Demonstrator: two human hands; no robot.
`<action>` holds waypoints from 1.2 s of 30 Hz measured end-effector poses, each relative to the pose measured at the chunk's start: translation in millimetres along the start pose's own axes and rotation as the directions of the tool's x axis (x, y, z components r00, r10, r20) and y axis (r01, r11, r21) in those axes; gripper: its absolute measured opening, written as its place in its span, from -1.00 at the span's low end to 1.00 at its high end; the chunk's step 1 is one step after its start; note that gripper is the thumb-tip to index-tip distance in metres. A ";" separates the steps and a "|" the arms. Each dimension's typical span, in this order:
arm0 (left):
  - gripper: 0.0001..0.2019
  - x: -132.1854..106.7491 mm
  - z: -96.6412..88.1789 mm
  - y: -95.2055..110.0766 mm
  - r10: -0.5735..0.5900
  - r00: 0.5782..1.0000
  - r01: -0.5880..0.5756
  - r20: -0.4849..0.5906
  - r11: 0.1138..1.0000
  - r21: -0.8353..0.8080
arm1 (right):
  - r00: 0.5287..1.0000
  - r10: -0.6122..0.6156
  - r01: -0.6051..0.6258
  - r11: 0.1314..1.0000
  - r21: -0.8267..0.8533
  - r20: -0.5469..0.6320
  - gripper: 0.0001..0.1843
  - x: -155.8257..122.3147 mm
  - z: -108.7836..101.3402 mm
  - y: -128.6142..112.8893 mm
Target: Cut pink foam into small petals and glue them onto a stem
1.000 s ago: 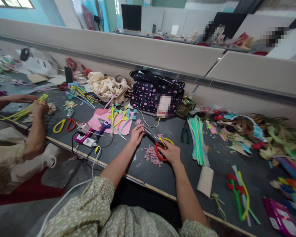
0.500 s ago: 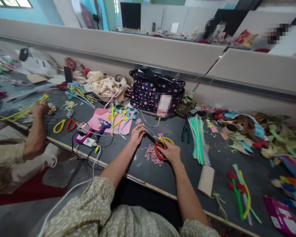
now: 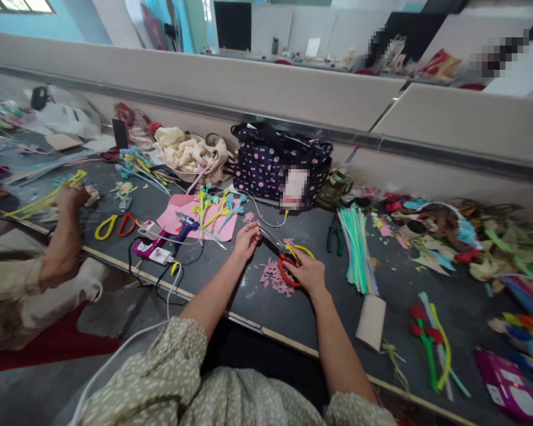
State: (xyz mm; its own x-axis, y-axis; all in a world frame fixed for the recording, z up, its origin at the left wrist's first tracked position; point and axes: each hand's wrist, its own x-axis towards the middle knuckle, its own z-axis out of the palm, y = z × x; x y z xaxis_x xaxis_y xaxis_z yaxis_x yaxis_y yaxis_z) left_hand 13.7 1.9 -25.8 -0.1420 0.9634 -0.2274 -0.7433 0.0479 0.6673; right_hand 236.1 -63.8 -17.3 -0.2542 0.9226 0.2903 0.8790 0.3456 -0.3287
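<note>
My right hand [image 3: 310,273] grips scissors [image 3: 272,236] with one red and one yellow handle loop, blades pointing left and away from me. At the blade tips my left hand [image 3: 247,239] is closed in a pinch; what its fingers hold is too small to make out. Below the scissors lies a loose pile of small pink pieces [image 3: 273,278]. A few more pink bits [image 3: 249,218] rest just beyond my left hand.
Left of my hands are a blue glue gun [image 3: 187,227] on pink paper [image 3: 171,207], a power strip [image 3: 153,244] and other scissors [image 3: 125,207]. A dotted bag [image 3: 262,168] stands behind. Pliers [image 3: 335,236] and pipe cleaners [image 3: 357,251] lie right. A co-worker's hand [image 3: 71,195] holds yellow stems.
My hands and the scissors stay almost in place. At far left, the co-worker's other hand has come further into view.
</note>
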 end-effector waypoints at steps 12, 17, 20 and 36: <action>-0.71 3.8 1.5 2.1 -0.035 0.998 0.032 -0.045 0.997 -0.065 | 1.000 -0.012 0.012 0.999 -0.031 -0.020 -0.43 0.0 1.8 -0.7; -0.70 4.8 0.8 0.3 -0.031 0.998 0.027 -0.047 0.996 -0.083 | 1.000 -0.020 0.019 0.999 -0.036 -0.019 -0.42 0.4 1.6 -1.5; -0.71 5.0 0.5 -0.7 -0.024 0.999 0.020 -0.045 0.996 -0.087 | 0.999 -0.022 0.022 1.000 -0.021 -0.025 -0.42 0.4 2.0 -0.9; -0.71 3.6 0.1 -1.0 -0.032 0.999 0.030 -0.030 0.997 -0.078 | 0.999 -0.024 0.024 0.999 0.021 -0.024 -0.46 0.5 3.3 -1.4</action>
State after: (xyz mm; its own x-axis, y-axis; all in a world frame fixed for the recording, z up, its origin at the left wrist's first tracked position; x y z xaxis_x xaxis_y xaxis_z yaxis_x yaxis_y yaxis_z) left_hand 14.0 5.3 -27.2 -0.1373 0.9531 -0.2699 -0.7959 0.0560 0.6028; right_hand 233.4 -63.3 -19.7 -0.2651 0.9097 0.3196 0.8640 0.3712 -0.3401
